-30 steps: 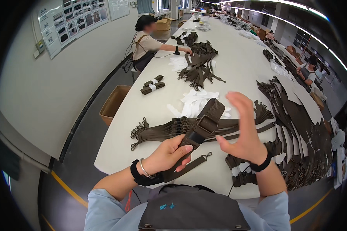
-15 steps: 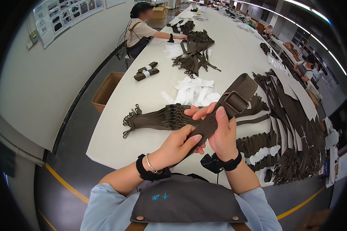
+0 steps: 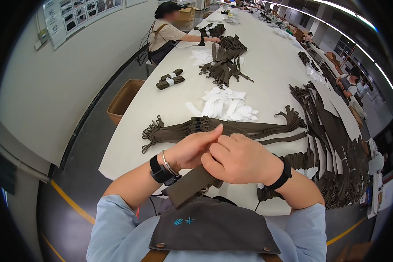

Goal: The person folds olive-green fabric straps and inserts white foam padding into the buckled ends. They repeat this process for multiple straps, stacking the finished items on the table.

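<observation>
A dark olive webbing strap (image 3: 188, 187) hangs folded from my two hands, just above the front edge of the table. My right hand (image 3: 244, 159) is closed around it, knuckles up, with the fingers curled in. Close against it, my left hand (image 3: 192, 149) cups the strap with its thumb raised; its other fingers are mostly hidden. A bit of metal hardware shows beside the hanging loop. Behind my hands lies a row of similar straps (image 3: 179, 129) with metal hooks at the left end.
White paper-like strips (image 3: 227, 105) lie beyond the strap row. Two banded strap rolls (image 3: 170, 80) sit to their left. Many dark straps (image 3: 325, 135) cover the table's right side. A person (image 3: 166, 35) at the far left handles a strap pile (image 3: 227, 59). A cardboard box (image 3: 123, 100) stands on the floor.
The strap's loop end has swung from the upper right to the lower left of my hands. My right hand has turned over, knuckles up, and both hands are closer together.
</observation>
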`<state>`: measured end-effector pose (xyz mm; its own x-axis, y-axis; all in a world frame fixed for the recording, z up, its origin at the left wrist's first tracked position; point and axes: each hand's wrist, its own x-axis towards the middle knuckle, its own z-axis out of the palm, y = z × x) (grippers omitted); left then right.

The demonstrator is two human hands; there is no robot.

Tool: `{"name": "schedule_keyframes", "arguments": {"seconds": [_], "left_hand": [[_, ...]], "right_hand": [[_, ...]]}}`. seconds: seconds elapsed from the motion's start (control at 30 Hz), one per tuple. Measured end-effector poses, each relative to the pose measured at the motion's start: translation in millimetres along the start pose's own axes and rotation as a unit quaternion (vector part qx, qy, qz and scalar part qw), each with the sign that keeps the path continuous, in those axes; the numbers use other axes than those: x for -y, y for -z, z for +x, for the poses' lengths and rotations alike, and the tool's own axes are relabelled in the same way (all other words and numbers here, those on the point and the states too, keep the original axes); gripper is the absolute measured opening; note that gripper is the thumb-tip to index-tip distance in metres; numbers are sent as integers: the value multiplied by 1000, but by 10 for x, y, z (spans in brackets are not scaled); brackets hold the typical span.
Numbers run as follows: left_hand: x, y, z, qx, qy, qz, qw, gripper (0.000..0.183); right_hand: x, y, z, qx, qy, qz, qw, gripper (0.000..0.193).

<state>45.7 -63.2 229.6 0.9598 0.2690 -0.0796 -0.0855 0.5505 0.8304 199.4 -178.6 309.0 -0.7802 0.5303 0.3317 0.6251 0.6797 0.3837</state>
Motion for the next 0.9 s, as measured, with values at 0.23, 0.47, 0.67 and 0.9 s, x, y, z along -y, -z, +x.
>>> {"name": "schedule_keyframes", "arguments": {"seconds": [0.23, 0.47, 0.67, 0.9], "left_hand": [[-332, -195, -179, 168, -30, 232, 958, 33], [-183, -258, -294, 96, 70, 149, 982, 37], [15, -339, -433, 76, 42, 145, 986, 33], [165, -291, -404, 63, 31, 51, 996, 24]], "right_hand": [[-220, 277, -30, 127, 20, 7, 992, 53], [-345, 237, -136, 82, 39, -95, 991, 12], [-327, 177, -239, 83, 34, -112, 990, 12], [-419, 75, -305, 75, 18, -91, 993, 27]]}}
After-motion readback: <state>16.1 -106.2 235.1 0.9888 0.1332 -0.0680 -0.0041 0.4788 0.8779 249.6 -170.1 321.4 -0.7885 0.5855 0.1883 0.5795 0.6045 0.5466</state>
